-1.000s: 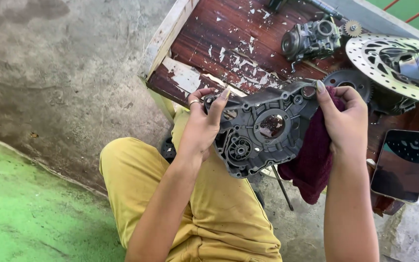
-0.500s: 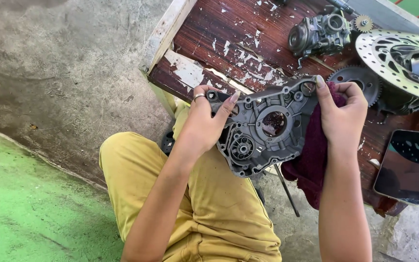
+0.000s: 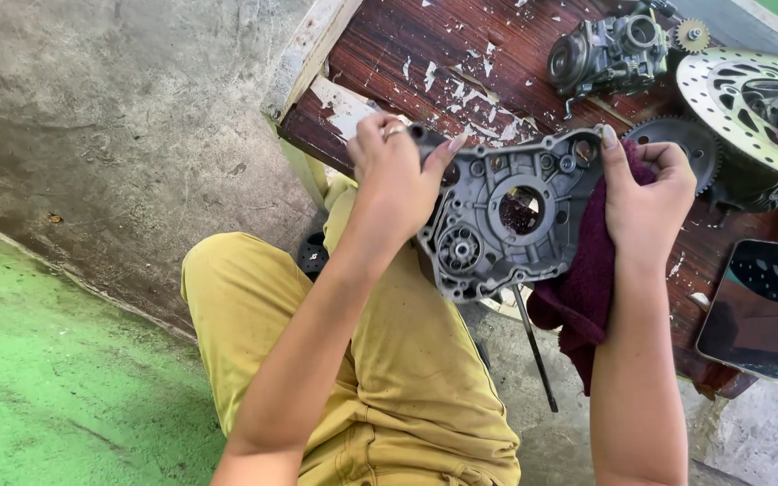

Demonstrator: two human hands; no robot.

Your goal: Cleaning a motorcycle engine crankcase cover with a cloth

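A grey metal engine cover (image 3: 506,216) with a round hole in its middle is held up between both hands, over the edge of a worn red-brown wooden table (image 3: 461,63). My left hand (image 3: 393,171), with a ring on one finger, grips the cover's left edge. My right hand (image 3: 646,193) grips its right edge through a dark red cloth (image 3: 578,288), which hangs down below the hand. My legs in yellow trousers (image 3: 389,360) are underneath.
On the table lie a carburettor (image 3: 610,54), a small gear (image 3: 692,36), a drilled brake disc (image 3: 758,99), a large toothed gear (image 3: 682,139) and a phone (image 3: 763,306) near the front right edge. A thin rod (image 3: 533,346) hangs below. Concrete and green floor lie left.
Both hands and the cover have kept their hold. The cover has shifted slightly up and right against the table, and the view has moved a little.
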